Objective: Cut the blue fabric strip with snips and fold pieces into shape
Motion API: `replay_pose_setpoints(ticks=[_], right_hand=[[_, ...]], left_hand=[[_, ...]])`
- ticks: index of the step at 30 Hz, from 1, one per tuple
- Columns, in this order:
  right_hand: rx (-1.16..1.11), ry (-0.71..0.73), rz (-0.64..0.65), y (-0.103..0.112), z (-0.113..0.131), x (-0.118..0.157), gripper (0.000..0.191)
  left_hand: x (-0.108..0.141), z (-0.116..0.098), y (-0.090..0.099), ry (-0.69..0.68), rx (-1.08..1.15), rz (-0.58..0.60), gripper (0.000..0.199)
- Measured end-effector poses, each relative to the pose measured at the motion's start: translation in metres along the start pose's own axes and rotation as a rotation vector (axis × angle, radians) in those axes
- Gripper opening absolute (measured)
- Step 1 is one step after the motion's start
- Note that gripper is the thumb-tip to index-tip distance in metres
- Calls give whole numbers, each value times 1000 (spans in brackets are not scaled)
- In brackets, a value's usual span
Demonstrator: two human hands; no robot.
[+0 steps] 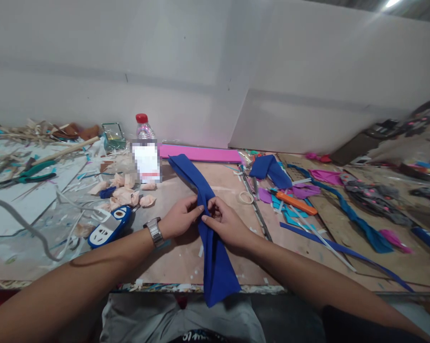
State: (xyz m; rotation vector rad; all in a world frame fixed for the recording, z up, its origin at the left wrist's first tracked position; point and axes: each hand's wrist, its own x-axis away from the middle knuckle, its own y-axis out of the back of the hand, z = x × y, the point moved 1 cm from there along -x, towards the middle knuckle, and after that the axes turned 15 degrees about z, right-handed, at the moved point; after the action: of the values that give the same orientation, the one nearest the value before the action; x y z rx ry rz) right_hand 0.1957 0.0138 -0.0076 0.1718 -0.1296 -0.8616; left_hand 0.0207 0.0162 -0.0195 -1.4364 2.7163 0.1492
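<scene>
A long blue strip of cloth or paper [218, 262] lies lengthwise across the middle of the work table, folded along its length. Its lower end spreads wide and hangs over the front edge. My left hand [183, 216] pinches the strip's left side near its middle, thumb on top; a metal watch is on that wrist. Close beside it, my right hand [225, 220] grips the right side of the same strip, thumb on top and fingers curled. The two thumbs nearly meet over the folds.
At left are a blue-white power strip [111, 226], peach crumpled pieces [124, 196] and green-handled pliers [36, 172]. Behind stand a red-capped bottle [144, 127] and a pink strip [200, 154]. An orange cutter [296, 202], blue folded material [271, 170] and a teal strip [343, 202] lie right.
</scene>
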Motion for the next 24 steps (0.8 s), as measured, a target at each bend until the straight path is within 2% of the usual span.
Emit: replay_pose_setpoints(ticks=[4,11,16,19,22,24], right_hand=[[-149,-16,-25,3,1,0,21],[-452,3,-138,21,8,-5,36],[-488,64,-287,32,17,-3,39],[-385,132,-306,37,24,1,33],[-47,203,-245,37,36,9,20],[305,249,-111,29,45,16,13]], left_hand=[[-1,4,0,-18,89,-51,37],[-1,7,9,45,222,-237,54],[-1,5,12,33,222,-310,58],[1,1,12,-18,93,-361,55],[4,-8,10,-93,-61,-432,43],[4,-11,6,-78,138,-303,42]])
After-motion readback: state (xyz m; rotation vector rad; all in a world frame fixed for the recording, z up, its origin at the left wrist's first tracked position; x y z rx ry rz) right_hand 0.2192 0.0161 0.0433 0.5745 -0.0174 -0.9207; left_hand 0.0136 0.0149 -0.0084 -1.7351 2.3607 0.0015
